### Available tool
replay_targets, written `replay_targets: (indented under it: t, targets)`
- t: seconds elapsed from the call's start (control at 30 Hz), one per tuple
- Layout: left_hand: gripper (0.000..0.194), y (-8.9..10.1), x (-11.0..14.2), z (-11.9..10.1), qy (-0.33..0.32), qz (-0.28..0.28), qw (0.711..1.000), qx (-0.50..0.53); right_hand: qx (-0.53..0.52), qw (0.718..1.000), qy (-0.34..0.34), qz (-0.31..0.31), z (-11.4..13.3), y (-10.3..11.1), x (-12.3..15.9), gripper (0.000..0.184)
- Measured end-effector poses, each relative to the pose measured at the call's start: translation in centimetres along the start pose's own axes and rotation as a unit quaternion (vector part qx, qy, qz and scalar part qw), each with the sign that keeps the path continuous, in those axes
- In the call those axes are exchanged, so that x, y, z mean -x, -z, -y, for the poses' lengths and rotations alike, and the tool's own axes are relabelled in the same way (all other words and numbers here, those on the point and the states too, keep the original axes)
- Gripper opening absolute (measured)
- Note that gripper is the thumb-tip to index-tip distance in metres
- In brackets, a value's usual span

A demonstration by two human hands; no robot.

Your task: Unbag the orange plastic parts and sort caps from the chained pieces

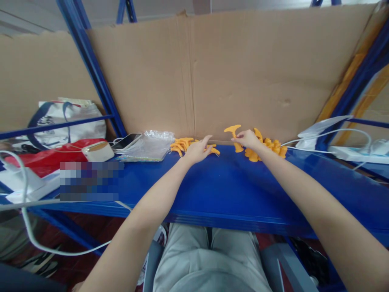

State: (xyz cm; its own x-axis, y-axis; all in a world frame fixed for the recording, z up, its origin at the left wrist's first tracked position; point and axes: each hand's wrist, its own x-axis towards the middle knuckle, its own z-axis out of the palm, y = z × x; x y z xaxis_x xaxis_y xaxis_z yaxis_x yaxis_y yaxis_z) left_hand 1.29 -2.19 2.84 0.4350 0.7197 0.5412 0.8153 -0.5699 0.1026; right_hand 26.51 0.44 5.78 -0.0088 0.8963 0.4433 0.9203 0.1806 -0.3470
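My right hand (248, 139) is closed on an orange T-shaped piece (232, 129), pinching its stem between thumb and fingertips. The crosspiece points up and the lower end comes near the blue shelf. Just right of that hand, partly hidden by it, lies a pile of orange pieces (275, 149). My left hand (197, 151) is open, thumb and fingers apart, over another group of curved orange pieces (181, 144) with small metal chain ends. One orange piece (215, 150) shows past its fingertips; the hand hides part of this group.
A blue metal shelf (219, 186) forms the work surface, with a cardboard panel (258, 73) behind it. Leftward are a clear plastic bag (152, 148), a phone (129, 141), a white box (97, 151) and a red bag (67, 153). White cables and power strips (358, 153) lie at both sides.
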Motion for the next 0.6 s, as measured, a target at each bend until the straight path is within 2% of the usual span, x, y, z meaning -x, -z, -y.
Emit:
replay_targets:
  t: [0.13, 0.37, 0.5, 0.6]
  targets:
    - [0.046, -0.3, 0.2, 0.6, 0.022, 0.022, 1.0, -0.005, -0.005, 0.997, -0.07, -0.028, -1.1, -0.4, -3.2, 0.023]
    - [0.038, -0.4, 0.1, 0.4, 0.006, 0.007, 1.0, 0.002, -0.016, 0.986, -0.162, -0.035, -3.5, -2.9, -6.2, 0.02]
    - [0.04, -0.5, 0.0, 0.5, -0.004, 0.013, 1.0, 0.003, -0.023, 0.978, -0.205, -0.013, -4.7, -4.1, -7.2, 0.017]
    - [0.041, -0.6, 0.0, 0.6, -0.002, 0.013, 1.0, 0.01, -0.001, 0.978, -0.21, 0.021, -5.1, -4.7, -7.6, 0.017]
